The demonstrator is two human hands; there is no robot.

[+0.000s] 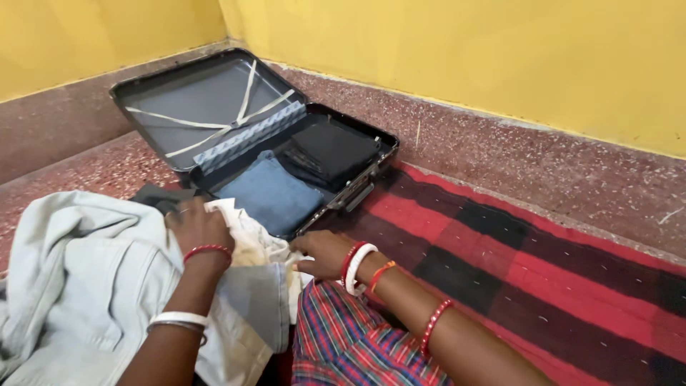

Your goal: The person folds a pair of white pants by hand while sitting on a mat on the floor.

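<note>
1. Your left hand (196,225) is bare, with a thin red bangle at the wrist.
2. Higher up your left forearm sit a white bangle and a slim metal one.
3. Your right hand (321,254) has red and white bangles at the wrist, then an orange-red one.
4. A beaded red bangle circles your right forearm.
5. You wear red, blue and green plaid cloth over your lap.

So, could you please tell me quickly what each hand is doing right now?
Left hand: closed on the pale denim jacket.
Right hand: resting on the cream cloth; grip cannot be told.
</note>
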